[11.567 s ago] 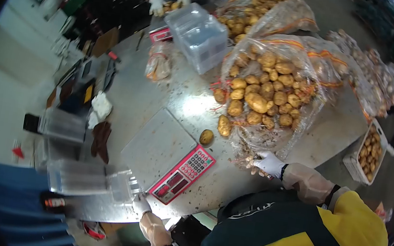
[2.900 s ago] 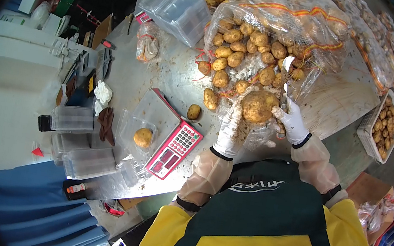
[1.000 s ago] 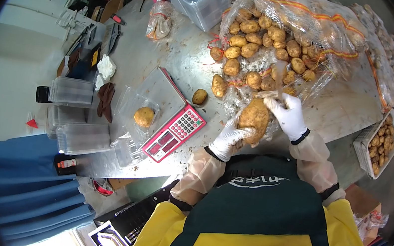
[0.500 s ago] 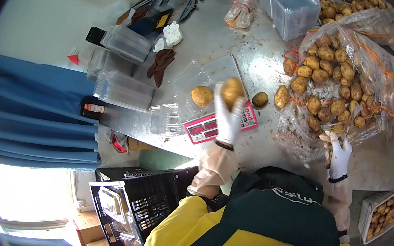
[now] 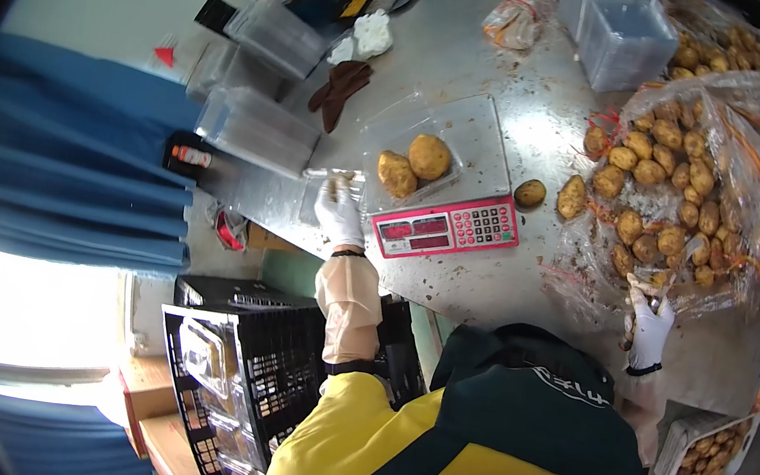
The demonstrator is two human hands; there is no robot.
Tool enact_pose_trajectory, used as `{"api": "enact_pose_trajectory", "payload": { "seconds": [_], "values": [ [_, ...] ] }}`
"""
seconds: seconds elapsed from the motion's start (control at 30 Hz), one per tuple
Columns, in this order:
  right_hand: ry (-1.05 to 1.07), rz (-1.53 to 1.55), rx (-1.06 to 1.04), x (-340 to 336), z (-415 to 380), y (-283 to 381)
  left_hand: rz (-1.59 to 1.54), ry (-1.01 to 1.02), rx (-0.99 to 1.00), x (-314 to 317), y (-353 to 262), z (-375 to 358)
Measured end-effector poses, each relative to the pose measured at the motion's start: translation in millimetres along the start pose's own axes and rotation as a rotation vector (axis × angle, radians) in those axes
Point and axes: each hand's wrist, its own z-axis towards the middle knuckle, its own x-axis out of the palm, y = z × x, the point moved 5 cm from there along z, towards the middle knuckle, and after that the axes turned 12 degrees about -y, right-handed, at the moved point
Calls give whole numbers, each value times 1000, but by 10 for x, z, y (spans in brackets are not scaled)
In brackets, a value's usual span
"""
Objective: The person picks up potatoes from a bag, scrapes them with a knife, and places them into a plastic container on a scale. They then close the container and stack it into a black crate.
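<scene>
My left hand (image 5: 339, 215), in a white glove, reaches over a clear plastic lid (image 5: 312, 197) left of the scale. Its fingers are stretched out on or just above the plastic; contact is hard to tell. Two potatoes (image 5: 429, 157) rest in a clear tray (image 5: 455, 172) on the pink scale (image 5: 446, 228). My right hand (image 5: 648, 332), also gloved, with soiled fingers, is at the front edge of the open plastic bag (image 5: 581, 256). Its fingers look apart beside the loose potatoes (image 5: 644, 247); the fingertips are partly lost among them.
Single potatoes (image 5: 530, 194) lie between scale and bag. Stacked clear containers (image 5: 629, 44) stand at the back, with more (image 5: 259, 130) on the left beside a brown cloth (image 5: 338, 94). Below the table edge are a black crate (image 5: 267, 387) and a white basket of potatoes (image 5: 706, 463).
My left hand has set its potato in the tray beside the other one, let go, and moved left to the clear lid. My right hand stays by the bag. The view has shifted slightly.
</scene>
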Motion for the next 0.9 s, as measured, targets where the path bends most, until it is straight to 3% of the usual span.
{"api": "enact_pose_trajectory", "payload": {
  "seconds": [0.07,0.17,0.27,0.43,0.57,0.67,0.77,0.8,0.83,0.87,0.9],
  "values": [
    [-1,-112,70,17,3,-21,-22,-139,-113,-283,82,149],
    [65,-114,115,148,-23,-77,-266,-210,-13,-559,454,357],
    [137,-207,88,318,-59,-111,-241,-278,-222,-673,512,330],
    [340,-243,101,575,-85,-170,-263,-214,-428,-510,723,372],
    [463,-350,78,856,-238,-38,-462,-72,-590,-68,841,470],
    [509,-446,87,1024,-279,-19,-509,-18,-581,197,873,483],
    [498,-422,1,1030,-119,-287,-419,49,-463,429,632,361],
    [487,-510,124,1085,-201,-105,-393,74,-400,518,570,256],
    [462,-531,142,1132,-227,-49,-431,114,-275,645,593,139],
    [439,-549,161,1138,-240,-6,-147,215,-110,690,534,23],
    [408,-518,151,1113,-212,-31,72,181,162,671,288,-130]
  ]
}}
